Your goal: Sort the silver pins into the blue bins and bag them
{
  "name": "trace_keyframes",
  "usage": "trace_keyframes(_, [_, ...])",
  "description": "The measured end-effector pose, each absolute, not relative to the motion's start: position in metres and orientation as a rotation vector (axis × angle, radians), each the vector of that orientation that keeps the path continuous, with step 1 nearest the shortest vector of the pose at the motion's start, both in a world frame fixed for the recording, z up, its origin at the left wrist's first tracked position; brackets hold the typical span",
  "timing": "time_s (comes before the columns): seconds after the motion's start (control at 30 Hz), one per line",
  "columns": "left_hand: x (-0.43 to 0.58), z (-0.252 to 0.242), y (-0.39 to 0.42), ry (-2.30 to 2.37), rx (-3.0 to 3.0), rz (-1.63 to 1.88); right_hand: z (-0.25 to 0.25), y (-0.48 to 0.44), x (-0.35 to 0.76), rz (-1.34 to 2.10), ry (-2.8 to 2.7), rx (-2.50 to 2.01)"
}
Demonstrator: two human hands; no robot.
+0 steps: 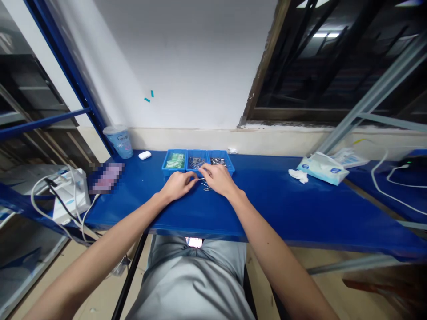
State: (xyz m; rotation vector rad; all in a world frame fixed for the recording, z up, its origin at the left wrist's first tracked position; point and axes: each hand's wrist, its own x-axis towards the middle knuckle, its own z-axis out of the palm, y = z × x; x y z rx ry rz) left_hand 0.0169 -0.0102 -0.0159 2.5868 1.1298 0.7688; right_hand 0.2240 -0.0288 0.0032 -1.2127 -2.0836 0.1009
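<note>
My left hand [180,185] and my right hand [218,178] meet over the blue table, in front of three small joined blue bins. Both are closed, with the fingertips of each on a thin metal pin [201,178] that spans the small gap between them. Its exact kind is too small to make out. Just below the fingers lie a few loose metal pins [207,189]. The left bin [164,166] holds green and clear small pieces. Slim metal pieces fill the middle bin [188,154] and the right bin [231,164], which my right hand partly covers.
On the left stand a patterned cup [120,141], a white earbud case [144,155], a blurred purple item [107,178] and a white power strip [70,195] with cables. A tissue pack [323,168] and crumpled tissue [298,176] lie right. The wall [187,80] rises behind the bins.
</note>
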Motion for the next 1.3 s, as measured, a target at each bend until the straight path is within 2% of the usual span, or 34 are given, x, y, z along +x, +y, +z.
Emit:
trace_keyframes(0.23, [0.01,-0.011,-0.008,1.093,2.509,0.982,0.002,-0.029,0.223,0.038,-2.224,-1.299])
trace_keyframes(0.67, [0.005,-0.009,-0.009,0.944,2.476,0.989,0.002,-0.036,0.216,-0.03,-2.196,-1.176])
trace_keyframes(1.3, [0.006,0.001,-0.015,0.856,2.44,1.075,0.007,-0.042,0.211,0.059,-2.242,-1.102])
